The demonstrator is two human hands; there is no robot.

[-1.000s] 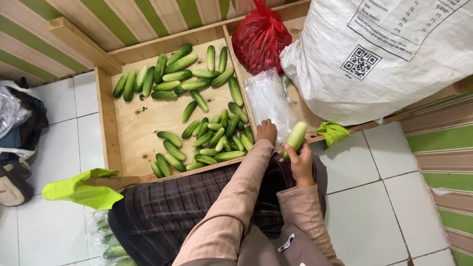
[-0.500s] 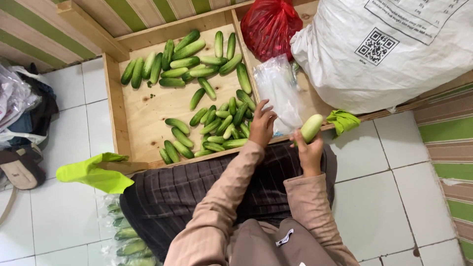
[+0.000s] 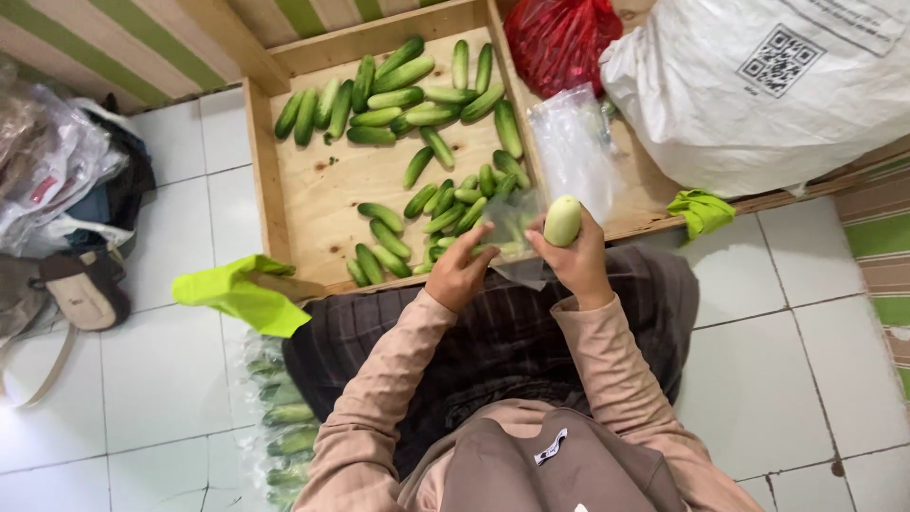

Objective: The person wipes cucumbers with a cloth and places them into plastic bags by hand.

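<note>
The right hand (image 3: 580,258) holds a pale green cucumber (image 3: 562,220) — fingers curled around its lower half, thumb pressed against the near side, so the blunt tip stands clear above the fist. Its long axis runs nearly upright in this view, tilted a little away from the person, toward the wooden tray (image 3: 268,180).

The left hand (image 3: 462,270) is just beside it, on the tray side. Its fingers are loosely spread and pinch the edge of a thin clear plastic bag (image 3: 517,232) that hangs between the two hands; the film is crumpled, and I cannot tell whether its mouth is held open. So the cucumber lies to the right of the bag and slightly above it, very near but not inside, with the bag between it and the left fingers. The right hand is the one already on the cucumber; the left is nearer the bag.

Beyond the hands, the tray holds many darker cucumbers (image 3: 398,100) — one group in rows at the far end, another heap close to the left hand. A bundle of clear bags (image 3: 569,142) lies beside the tray, with a red bag (image 3: 559,38) and a large white sack (image 3: 758,95) further off. A yellow-green cloth (image 3: 237,289) lies at the tray's near corner, above the white tiled floor (image 3: 161,370).
</note>
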